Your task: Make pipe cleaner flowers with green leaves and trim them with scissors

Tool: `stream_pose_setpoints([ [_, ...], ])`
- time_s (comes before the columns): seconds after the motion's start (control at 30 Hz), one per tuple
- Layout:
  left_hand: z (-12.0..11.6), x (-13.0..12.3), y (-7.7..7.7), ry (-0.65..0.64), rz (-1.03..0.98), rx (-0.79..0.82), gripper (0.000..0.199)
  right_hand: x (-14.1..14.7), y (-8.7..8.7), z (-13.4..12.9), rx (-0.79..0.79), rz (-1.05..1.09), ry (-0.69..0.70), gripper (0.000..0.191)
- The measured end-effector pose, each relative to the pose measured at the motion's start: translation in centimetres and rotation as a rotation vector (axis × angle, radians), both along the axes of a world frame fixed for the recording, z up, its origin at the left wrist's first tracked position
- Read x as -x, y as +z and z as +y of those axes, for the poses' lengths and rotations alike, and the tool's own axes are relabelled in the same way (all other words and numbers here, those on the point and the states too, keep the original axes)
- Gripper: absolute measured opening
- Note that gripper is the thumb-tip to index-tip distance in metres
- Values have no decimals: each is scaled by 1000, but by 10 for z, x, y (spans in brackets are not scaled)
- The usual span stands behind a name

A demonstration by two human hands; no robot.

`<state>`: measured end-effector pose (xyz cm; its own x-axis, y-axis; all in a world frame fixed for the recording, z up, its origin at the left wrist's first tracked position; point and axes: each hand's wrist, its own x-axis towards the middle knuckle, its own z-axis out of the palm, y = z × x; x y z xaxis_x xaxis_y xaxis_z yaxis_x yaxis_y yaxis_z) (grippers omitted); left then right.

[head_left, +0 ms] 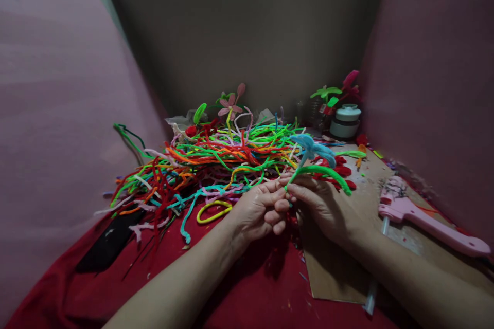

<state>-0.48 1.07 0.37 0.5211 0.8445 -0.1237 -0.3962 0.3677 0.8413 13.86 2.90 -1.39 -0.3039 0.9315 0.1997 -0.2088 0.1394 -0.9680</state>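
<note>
A pipe-cleaner flower [307, 148] with blue petals, a green stem and a long green leaf [328, 172] is held up near the middle. My left hand [264, 208] pinches the lower stem, its other fingers curled. From the right, my right hand [320, 200] closes thumb and fingers on the stem at the same spot, with the leaf reaching out above its knuckles. The two hands touch at the fingertips. The bottom end of the stem is mostly hidden by the fingers.
Behind the hands spreads a heap of many-coloured pipe cleaners [231, 157]. A yellow loop [213, 212] and a black flat object [110, 241] lie at the left. On the right are a cardboard sheet [335, 277], a pink glue gun [428, 221] with a glue stick, and a lidded jar [345, 122].
</note>
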Motion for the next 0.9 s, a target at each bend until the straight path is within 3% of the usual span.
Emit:
stream_pose_setpoints([
  [0.1, -4, -4, -4, 161, 251, -194, 19, 0, -4, 0, 91, 1, 13, 24],
  [0.23, -12, -7, -11, 493, 791, -640, 11, 2, -2, 0, 16, -18, -88, 18],
  [0.3, -14, -7, -12, 521, 899, -744, 9, 2, 1, -1, 3, -59, -105, 19],
  [0.4, -12, -5, -8, 420, 776, -565, 14, 2, 6, -2, 30, -80, -35, 23],
  [0.5, -8, -4, -2, 313, 525, -349, 17, 0, 11, -4, 10, -99, 10, 23],
  [0.6, -4, -2, 1, 214, 271, -224, 19, -2, 16, -4, 18, -91, -3, 23],
  [0.7, -3, 1, 2, 97, 75, -83, 15, -6, 15, 0, -13, -76, 77, 22],
  [0.9, -3, 5, 0, -70, -122, 26, 15, -12, 5, 9, -178, -103, 197, 18],
])
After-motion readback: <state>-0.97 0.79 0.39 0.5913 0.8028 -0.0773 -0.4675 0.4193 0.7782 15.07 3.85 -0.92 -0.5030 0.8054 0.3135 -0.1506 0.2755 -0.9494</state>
